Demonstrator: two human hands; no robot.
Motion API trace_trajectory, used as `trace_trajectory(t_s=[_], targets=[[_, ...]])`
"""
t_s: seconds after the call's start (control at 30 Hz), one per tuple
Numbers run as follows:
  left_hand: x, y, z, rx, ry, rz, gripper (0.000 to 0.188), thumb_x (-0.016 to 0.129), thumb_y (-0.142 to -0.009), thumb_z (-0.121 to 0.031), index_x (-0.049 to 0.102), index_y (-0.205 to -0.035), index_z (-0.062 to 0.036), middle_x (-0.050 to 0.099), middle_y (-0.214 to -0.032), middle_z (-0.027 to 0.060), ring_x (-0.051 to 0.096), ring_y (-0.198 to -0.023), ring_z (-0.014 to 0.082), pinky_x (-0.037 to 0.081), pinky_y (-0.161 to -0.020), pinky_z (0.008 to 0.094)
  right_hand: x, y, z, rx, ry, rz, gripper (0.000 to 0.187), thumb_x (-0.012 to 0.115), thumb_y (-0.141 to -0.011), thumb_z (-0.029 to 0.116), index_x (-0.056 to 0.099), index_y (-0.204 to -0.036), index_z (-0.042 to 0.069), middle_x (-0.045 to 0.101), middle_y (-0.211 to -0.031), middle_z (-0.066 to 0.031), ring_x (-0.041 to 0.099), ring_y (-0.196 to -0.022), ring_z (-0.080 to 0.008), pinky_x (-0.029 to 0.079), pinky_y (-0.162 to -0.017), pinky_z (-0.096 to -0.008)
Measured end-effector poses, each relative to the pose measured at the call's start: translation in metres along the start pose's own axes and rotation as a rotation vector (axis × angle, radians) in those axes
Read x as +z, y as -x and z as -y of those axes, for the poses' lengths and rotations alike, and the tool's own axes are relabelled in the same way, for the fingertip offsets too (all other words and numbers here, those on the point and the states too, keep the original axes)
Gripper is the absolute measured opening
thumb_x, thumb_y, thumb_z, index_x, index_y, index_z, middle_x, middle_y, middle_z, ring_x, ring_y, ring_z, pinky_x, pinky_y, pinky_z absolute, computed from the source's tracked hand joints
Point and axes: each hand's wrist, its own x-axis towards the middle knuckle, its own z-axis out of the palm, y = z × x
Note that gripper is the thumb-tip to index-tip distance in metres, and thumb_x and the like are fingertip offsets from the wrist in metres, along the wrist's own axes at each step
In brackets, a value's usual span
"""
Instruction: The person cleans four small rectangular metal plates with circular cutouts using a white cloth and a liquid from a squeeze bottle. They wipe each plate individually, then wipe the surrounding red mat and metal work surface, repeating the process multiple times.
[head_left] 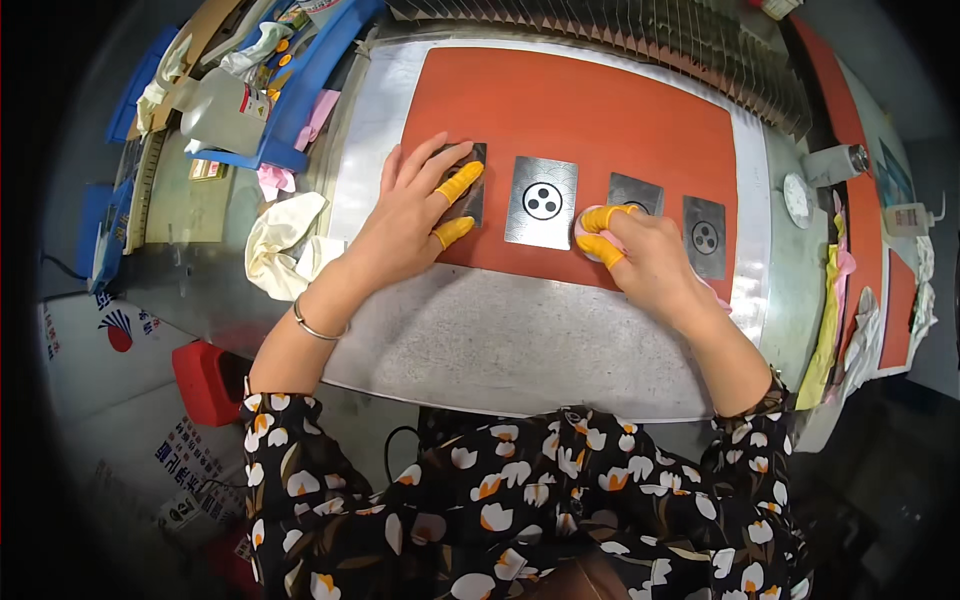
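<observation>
Several thin rectangular metal plates lie in a row on a red-orange mat [570, 105]. My left hand [398, 222] rests flat with fingers spread, partly covering the leftmost plate [478, 205]. Beside it a brighter silver plate [541, 226] shows a black ring with three dots. My right hand [650, 255] pinches a pale pink cloth [582, 232] at the lower edge of a grey plate [634, 187], hiding much of that plate. At the far right lies another grey plate [705, 237], untouched. Yellow finger cots cover the thumb and a finger of each hand.
A crumpled white cloth [283, 245] lies left of the mat. Behind it stand a blue tray [318, 75] and a translucent bottle [222, 115]. A row of upright dark sheets [640, 45] lines the back. On the right are a metal-capped bottle [832, 165] and a white disc [797, 200].
</observation>
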Motion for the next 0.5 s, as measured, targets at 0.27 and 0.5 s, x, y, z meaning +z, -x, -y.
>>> trace_trajectory(t_s=[0.27, 0.5], targets=[[0.019, 0.022, 0.032, -0.051, 0.069, -0.213, 0.036, 0.060, -0.077, -0.005, 0.051, -0.111, 0.0054, 0.038, -0.137, 0.0124, 0.032, -0.128, 0.0328, 0.024, -0.103, 0.0526, 0.025, -0.009, -0.002, -0.002, 0.202, 0.089, 0.008, 0.062, -0.079, 0.010, 0.061, -0.084, 0.003, 0.064, -0.078, -0.0154, 0.061, -0.066, -0.0317, 0.049, -0.059, -0.0381], [0.021, 0.021, 0.032, -0.020, 0.118, -0.236, 0.035, 0.057, -0.078, -0.005, 0.050, -0.111, 0.0057, 0.039, -0.135, 0.0156, 0.033, -0.126, 0.0348, 0.025, -0.102, 0.0513, 0.038, -0.015, 0.008, -0.085, 0.264, 0.120, 0.009, 0.063, -0.077, 0.010, 0.062, -0.083, 0.004, 0.062, -0.072, -0.0144, 0.060, -0.062, -0.0321, 0.047, -0.055, -0.0395]])
